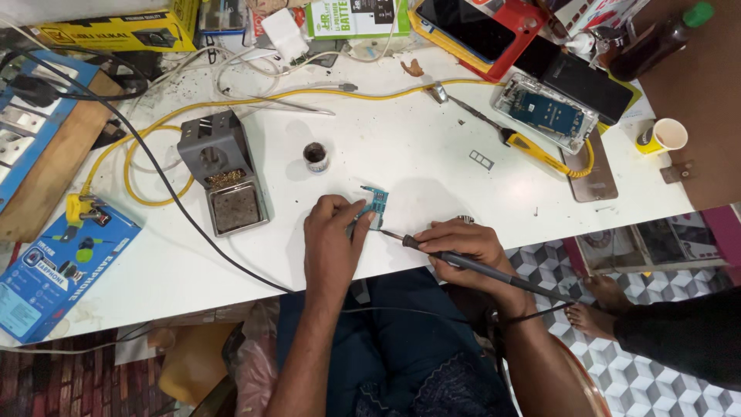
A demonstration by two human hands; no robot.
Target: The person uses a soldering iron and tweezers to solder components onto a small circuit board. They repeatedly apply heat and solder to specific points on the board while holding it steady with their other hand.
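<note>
My left hand [330, 241] presses down on a small blue circuit board [377, 205] lying on the white table [417, 154], fingers pinching its lower left side. My right hand [461, 245] grips a black-handled soldering iron [471, 266] like a pen. Its thin metal tip touches the board's lower edge. The iron's cord runs off to the right behind my wrist.
A grey soldering iron stand [224, 174] with brass wool sits left of my hands, a small flux pot [315, 157] beside it. An opened phone [546, 112], a yellow screwdriver [532, 147], a paper cup [668, 135], yellow cable [154, 127] and boxes crowd the far side. Another person's foot [594, 316] shows at right.
</note>
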